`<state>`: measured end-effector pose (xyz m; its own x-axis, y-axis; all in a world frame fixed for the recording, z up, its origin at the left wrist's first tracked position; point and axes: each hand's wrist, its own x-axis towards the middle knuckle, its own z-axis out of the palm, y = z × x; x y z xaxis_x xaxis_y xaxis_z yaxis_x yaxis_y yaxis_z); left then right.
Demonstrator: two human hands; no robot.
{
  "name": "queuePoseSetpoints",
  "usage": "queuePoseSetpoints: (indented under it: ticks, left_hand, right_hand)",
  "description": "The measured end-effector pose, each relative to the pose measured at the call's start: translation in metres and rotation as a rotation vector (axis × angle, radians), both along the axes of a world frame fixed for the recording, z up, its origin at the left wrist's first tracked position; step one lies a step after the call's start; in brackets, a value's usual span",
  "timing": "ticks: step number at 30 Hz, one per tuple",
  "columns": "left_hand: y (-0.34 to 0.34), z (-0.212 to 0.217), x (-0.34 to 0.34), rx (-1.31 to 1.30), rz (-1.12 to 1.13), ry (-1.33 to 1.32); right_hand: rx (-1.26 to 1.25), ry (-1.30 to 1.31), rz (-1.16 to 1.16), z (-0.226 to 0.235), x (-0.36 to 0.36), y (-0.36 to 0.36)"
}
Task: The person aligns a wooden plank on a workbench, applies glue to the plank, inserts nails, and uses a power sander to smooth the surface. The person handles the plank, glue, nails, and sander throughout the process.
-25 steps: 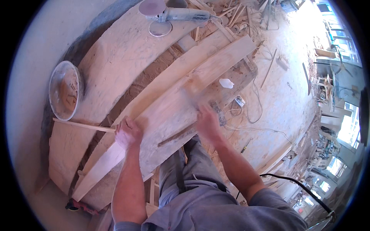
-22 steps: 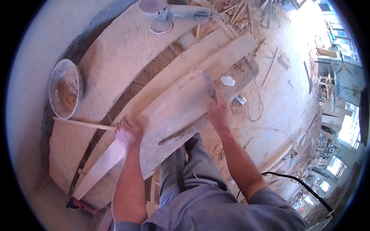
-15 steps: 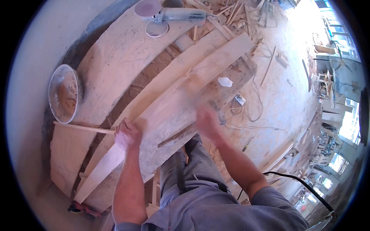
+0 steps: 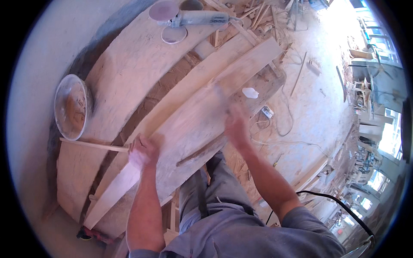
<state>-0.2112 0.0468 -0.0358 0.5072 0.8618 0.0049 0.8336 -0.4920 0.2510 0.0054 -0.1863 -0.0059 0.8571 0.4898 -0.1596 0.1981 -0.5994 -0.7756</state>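
Note:
My left hand (image 4: 143,151) is closed around the end of a thin wooden strip (image 4: 94,144) and rests on a long pale board (image 4: 245,66). Whatever else its fingers may hold is hidden. My right hand (image 4: 237,127), closed and smeared by motion, is over the near side of the work table (image 4: 189,148). A blurred narrow shape (image 4: 221,95) reaches from it toward the board; its kind cannot be made out. Beside the first board lies another long curved board (image 4: 189,77).
A clear round bowl (image 4: 88,105) holding brown bits stands at the left. A disc grinder (image 4: 202,17) lies on a wide curved panel (image 4: 124,64) at the far side. A white scrap (image 4: 250,93), a small white device (image 4: 267,112) and cords lie to the right, with wood offcuts beyond.
My right hand has risen and shifted slightly farther away and right, with the blurred shape now stretching out ahead of it. The left hand stays in place on the board.

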Motion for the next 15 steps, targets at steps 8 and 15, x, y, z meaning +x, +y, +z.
queuePoseSetpoints:
  ticks: [8, 15]
  left_hand:
    - [0.0, 0.009, 0.003, -0.058, -0.017, -0.002]
    - [0.0, 0.01, 0.002, -0.036, -0.016, -0.032]
  right_hand:
    - [-0.031, -0.075, -0.073, -0.003, 0.025, 0.002]
    - [-0.031, -0.074, 0.07, -0.002, 0.024, 0.001]
